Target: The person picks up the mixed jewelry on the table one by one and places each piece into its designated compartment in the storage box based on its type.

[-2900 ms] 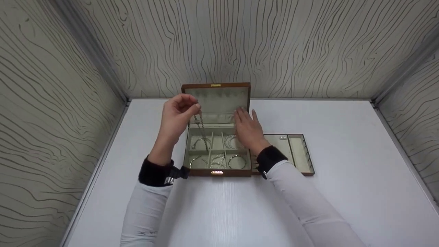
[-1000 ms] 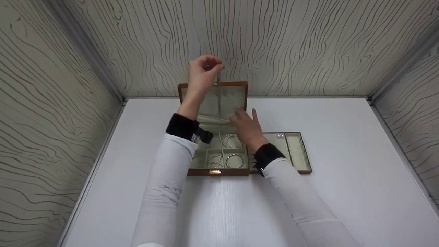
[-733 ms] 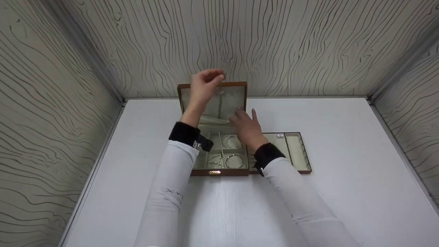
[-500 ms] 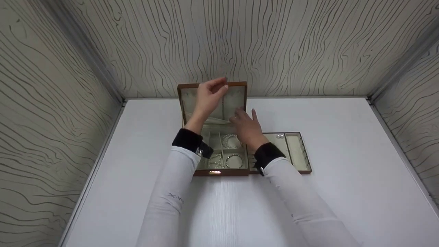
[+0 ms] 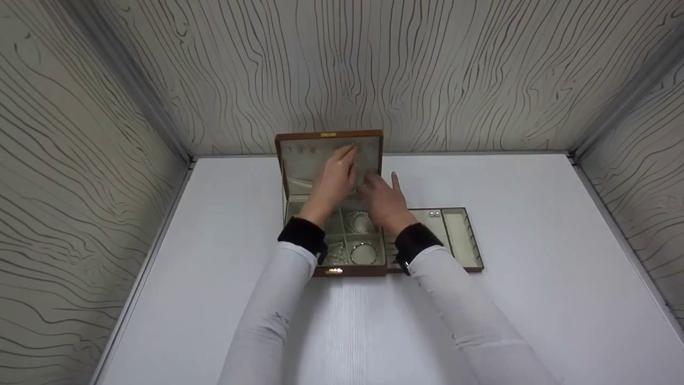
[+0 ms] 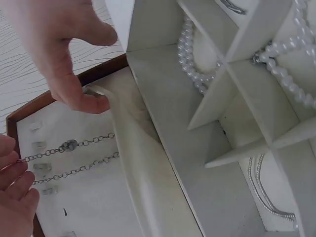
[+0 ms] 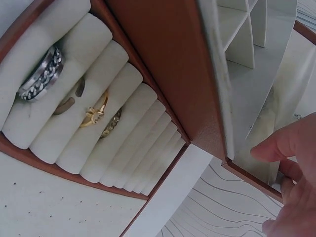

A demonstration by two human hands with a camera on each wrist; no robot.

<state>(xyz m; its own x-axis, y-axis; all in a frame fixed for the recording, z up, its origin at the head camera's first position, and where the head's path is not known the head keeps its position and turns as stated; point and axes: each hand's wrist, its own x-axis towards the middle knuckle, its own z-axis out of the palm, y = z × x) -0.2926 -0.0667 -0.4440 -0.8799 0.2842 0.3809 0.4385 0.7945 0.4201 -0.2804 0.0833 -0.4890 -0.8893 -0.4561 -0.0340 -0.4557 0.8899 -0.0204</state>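
Note:
A brown jewelry box (image 5: 350, 271) stands with its lid (image 5: 329, 134) raised. My left hand (image 5: 334, 179) is at the upper part of the lid's lining, by a row of small hooks (image 6: 42, 167). Its fingers (image 6: 17, 185) hold a chain necklace (image 6: 79, 170), whose two strands run down to a pale fabric pocket (image 6: 131, 148) along the lid's lower part. My right hand (image 5: 386, 200) is at the lid's right end; a bent finger hooks the pocket's edge and draws it away from the lining, the thumb apart. The necklace's lower end is hidden behind the pocket.
In the box's compartments lie a pearl bracelet (image 5: 359, 221), a round bangle (image 5: 364, 253) and other jewelry. A tray (image 5: 482, 256) sits against the box's right side, with pearl earrings (image 5: 434, 213) and rings (image 7: 94, 116) in padded rolls. A patterned wall (image 5: 454, 80) stands behind.
My left hand carried the necklace up from over the compartments to above the lid, then lowered it against the lining. My right hand has stayed at the lid's right end and pulled the pocket out.

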